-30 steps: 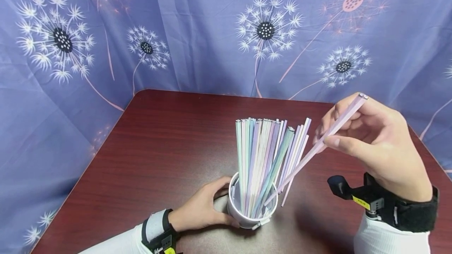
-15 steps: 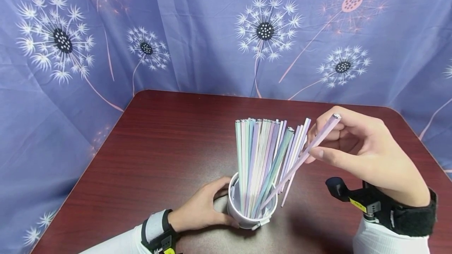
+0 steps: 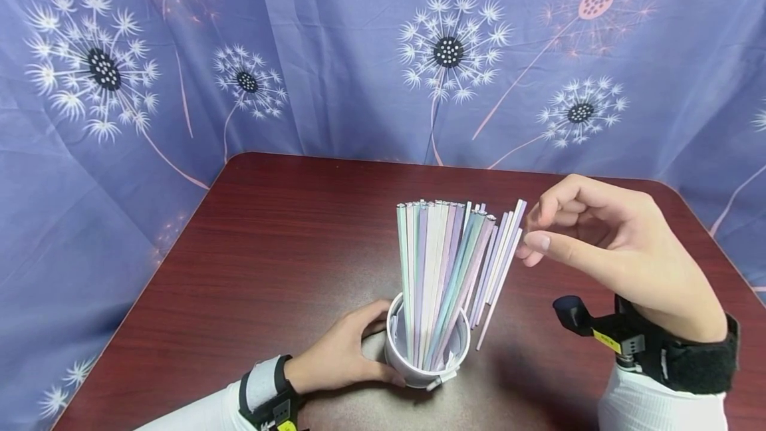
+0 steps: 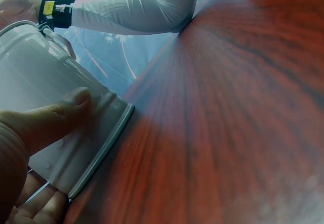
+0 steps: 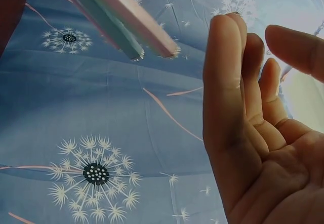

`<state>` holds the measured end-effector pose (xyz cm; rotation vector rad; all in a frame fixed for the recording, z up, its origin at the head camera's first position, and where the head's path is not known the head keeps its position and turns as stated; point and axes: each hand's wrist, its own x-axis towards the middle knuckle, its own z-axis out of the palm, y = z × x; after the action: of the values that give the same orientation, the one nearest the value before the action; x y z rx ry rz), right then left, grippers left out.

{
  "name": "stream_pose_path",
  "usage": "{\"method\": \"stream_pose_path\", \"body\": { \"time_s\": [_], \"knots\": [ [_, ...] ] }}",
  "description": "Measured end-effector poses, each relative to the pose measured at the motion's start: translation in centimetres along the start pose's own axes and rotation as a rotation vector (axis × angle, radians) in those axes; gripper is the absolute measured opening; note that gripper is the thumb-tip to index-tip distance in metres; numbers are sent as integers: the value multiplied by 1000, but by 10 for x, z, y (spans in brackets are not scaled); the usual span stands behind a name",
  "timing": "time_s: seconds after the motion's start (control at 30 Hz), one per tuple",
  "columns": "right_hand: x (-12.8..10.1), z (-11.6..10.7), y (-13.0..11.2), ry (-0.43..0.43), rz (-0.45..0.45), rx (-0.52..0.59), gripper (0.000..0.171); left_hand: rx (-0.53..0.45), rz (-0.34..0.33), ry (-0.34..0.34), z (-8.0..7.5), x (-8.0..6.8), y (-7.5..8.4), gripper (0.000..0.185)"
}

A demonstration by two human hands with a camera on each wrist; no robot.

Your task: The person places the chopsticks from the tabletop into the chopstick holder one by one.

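Observation:
My left hand (image 3: 344,351) grips a small white bucket (image 3: 419,375) from its left side, thumb along the near wall. In the left wrist view the thumb (image 4: 66,113) lies across the bucket (image 4: 45,77). Many pastel chopsticks (image 3: 433,271) in green, white, purple and pink stand in it, leaning slightly right. A pink chopstick (image 5: 136,19) and a teal one show at upper left in the right wrist view. Apart from them, my right hand (image 3: 616,245) hovers to the right with thumb and fingers spread, holding nothing.
Several loose white and purple chopsticks (image 3: 499,265) lie on the table just right of the bucket. The dark red wooden table (image 3: 287,238) reaches back to a blue dandelion-print cloth (image 3: 353,52).
My right hand has brought the pink chopsticks left into the bucket and let them go. They now lean beside the teal ones. The left hand has kept its hold.

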<state>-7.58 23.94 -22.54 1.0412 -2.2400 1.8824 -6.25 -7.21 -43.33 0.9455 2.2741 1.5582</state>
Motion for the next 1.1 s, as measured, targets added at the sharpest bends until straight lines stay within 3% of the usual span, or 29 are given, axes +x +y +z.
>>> {"method": "stream_pose_path", "body": {
  "time_s": [0.2, 0.43, 0.67, 0.87, 1.1],
  "knots": [
    [2, -2, 0, 31, 44, -5, 21, -16, 10, -2, 0, 1, 0, 79],
    [7, -12, 10, 113, 178, -52, 15, -9, 3, -3, 0, 1, 0, 78],
    [14, -24, 32, 171, 377, -356, 18, 4, -8, -2, 0, 0, 1, 79],
    [18, -36, 59, 160, 522, -531, 25, 34, 0, 2, -1, 1, 2, 78],
    [18, -59, 99, 25, 627, -892, 29, 35, -3, 1, -1, 0, 2, 79]
  ]
}}
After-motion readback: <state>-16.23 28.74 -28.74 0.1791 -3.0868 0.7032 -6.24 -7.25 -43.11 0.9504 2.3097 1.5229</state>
